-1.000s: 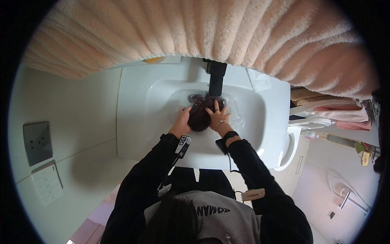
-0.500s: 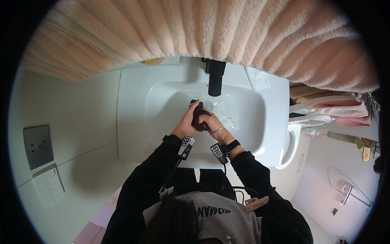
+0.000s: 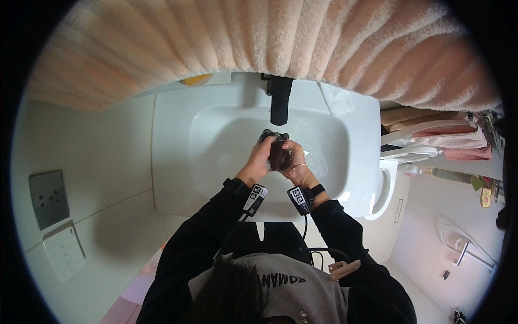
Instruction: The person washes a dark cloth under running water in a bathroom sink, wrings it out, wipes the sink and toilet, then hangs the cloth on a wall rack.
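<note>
My left hand (image 3: 258, 162) and right hand (image 3: 298, 162) come together over the white washbasin (image 3: 216, 154). Between them is a wet, dark brown bundle that looks like cloth (image 3: 279, 157), with a blackish end and some white suds at the top. The fingers of both hands curl around its sides; its exact kind does not show. Just beyond the bundle, the black faucet (image 3: 279, 110) reaches over the basin. Rippling water lies to the right of my right hand. A thin bracelet circles my right wrist.
A small black-and-white device is strapped at each wrist, the left one (image 3: 255, 200) and the right one (image 3: 298, 198), with cables running back. Pink plush fabric (image 3: 259, 38) hangs across the top. A dark wall plate (image 3: 49, 200) is at left; a white rack with pink cloths (image 3: 450, 141) stands right.
Both hands have shifted slightly right with the cloth, which now sits under the faucet's end. My right hand has turned from over the cloth to its side. White suds now show on it.
</note>
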`<control>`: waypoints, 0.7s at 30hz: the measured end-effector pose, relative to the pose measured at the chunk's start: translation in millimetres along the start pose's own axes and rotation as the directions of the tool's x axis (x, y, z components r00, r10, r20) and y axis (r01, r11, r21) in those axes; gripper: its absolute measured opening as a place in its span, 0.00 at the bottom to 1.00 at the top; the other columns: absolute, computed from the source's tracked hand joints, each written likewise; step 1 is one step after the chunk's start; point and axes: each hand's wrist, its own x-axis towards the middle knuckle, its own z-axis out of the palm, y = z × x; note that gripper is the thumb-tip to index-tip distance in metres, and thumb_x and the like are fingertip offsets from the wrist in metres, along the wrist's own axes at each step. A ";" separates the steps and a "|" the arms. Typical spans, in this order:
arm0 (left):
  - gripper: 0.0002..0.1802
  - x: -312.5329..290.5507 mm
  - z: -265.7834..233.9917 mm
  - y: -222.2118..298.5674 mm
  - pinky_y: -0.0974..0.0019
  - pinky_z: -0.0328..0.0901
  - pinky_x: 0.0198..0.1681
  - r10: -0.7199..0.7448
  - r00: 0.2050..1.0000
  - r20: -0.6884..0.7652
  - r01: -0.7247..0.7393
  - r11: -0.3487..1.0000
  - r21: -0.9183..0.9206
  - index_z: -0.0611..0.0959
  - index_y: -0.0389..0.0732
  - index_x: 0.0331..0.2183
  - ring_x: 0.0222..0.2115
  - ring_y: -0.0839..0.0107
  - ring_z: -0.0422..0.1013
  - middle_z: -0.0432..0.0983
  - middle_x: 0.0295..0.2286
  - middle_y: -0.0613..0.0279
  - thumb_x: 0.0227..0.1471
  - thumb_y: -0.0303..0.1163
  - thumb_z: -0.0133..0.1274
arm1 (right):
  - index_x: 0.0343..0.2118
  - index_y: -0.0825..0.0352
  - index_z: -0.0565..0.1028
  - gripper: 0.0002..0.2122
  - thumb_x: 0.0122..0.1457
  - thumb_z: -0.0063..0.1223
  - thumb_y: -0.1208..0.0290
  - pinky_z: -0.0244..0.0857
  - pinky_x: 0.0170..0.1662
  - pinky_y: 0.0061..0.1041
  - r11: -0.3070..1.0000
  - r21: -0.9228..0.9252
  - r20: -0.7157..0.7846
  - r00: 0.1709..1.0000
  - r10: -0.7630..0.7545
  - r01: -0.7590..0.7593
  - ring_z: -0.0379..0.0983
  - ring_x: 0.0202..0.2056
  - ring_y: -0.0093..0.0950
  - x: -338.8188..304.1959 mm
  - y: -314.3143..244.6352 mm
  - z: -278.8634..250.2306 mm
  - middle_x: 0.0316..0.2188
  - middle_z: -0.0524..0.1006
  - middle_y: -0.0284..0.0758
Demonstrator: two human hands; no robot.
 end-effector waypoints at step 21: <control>0.37 -7.0 -29.1 1.3 0.57 0.63 0.43 0.036 0.784 -0.620 0.047 0.992 0.116 0.54 0.55 0.58 0.48 0.63 0.59 0.51 0.53 0.60 0.49 0.39 0.51 | 0.61 0.36 0.43 0.42 0.45 0.58 0.50 0.60 0.50 0.50 -0.667 -0.743 0.268 0.886 -0.378 -0.060 0.55 0.52 0.61 25.5 -7.9 -51.2 0.62 0.36 0.49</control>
